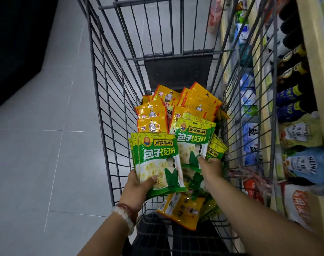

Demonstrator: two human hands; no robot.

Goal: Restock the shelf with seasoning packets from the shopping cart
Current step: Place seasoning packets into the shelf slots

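Wire shopping cart [102, 115]: holds orange seasoning pkts [153, 115] at far end, green pkts [193, 143] nearer, one yellow pkt [179, 209] at near end. Left hand [137, 187] grips fanned stack of green pkts [159, 163], thumb on front. Right hand [211, 167] down in cart, pinching another green pkt. Shelf [316, 52] at right w/ bottles [290, 71], pouches.
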